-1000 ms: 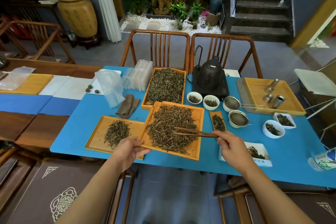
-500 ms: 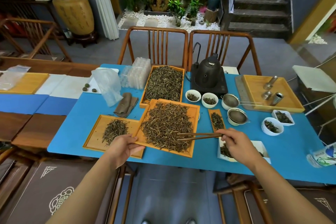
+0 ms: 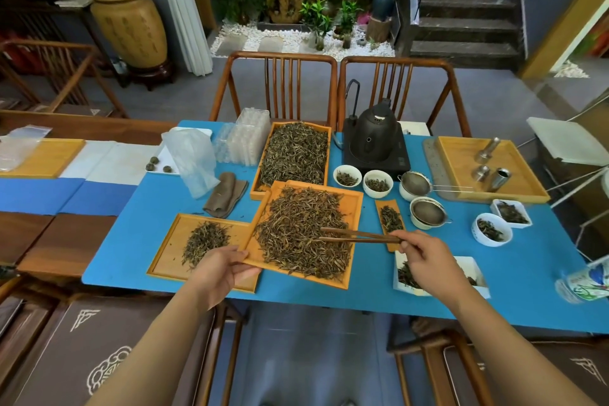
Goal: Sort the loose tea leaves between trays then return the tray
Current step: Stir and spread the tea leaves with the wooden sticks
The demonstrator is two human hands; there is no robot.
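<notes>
A person stands at a blue-covered worktop (image 3: 158,208), sorting loose tea with both hands. The left hand (image 3: 219,270) grips the near left corner of the middle wooden tray (image 3: 354,204), thumb on top of the rim and fingers curled beneath, so that the tray sits tilted, its left edge overlapping the smaller tray (image 3: 171,247) beside it. The middle tray carries a broad heap of brown tea leaves (image 3: 296,234); the smaller tray holds only a modest pile (image 3: 206,241) near its centre. The right hand (image 3: 428,260) pinches a pair of dark wooden chopsticks (image 3: 356,236), their tips lying over the right side of the big heap, the two sticks slightly parted. Behind the middle tray a third tray (image 3: 324,128) lies full of greener leaves, touching or nearly touching its far edge. To the right stand a black kettle (image 3: 375,132) on its base, two white cups (image 3: 362,180) with a little tea in each, two mesh strainers (image 3: 425,208) resting on cups, and a narrow wooden scoop (image 3: 390,217) bearing leaves. A white paper dish (image 3: 474,270) of dark leaves lies partly under the right wrist. A folded brown cloth (image 3: 225,194) and a clear plastic bag (image 3: 191,158) sit to the left of the full tray.
</notes>
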